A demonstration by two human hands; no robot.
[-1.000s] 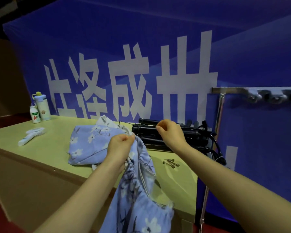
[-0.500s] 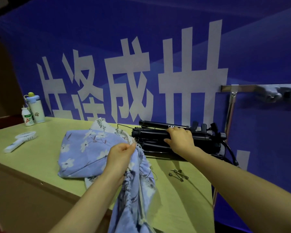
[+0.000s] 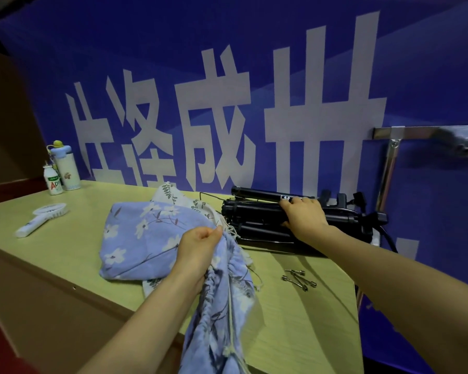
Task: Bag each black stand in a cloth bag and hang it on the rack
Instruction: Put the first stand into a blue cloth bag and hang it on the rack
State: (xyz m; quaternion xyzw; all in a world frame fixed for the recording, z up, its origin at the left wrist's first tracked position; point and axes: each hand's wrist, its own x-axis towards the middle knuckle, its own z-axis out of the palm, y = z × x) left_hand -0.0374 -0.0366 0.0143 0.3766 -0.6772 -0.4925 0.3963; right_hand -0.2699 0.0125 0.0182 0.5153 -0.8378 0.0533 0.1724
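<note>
Several folded black stands lie stacked at the back of the green table, against the blue banner. My right hand is wrapped over the top stand near its middle, fingers curled around it. My left hand pinches the gathered drawstring mouth of a blue flowered cloth bag that hangs over the table's front edge. More flowered cloth bags lie in a pile on the table to the left. The metal rack with grey hooks stands at the right.
Several metal pins lie on the table in front of the stands. A white hand-held fan lies at the left. A white bottle with a blue cap and a small white bottle stand at the back left corner.
My right hand moved down from above the stands and closed over the top stand. My left hand kept hold of the blue bag's mouth. The view shifted closer to the table.
</note>
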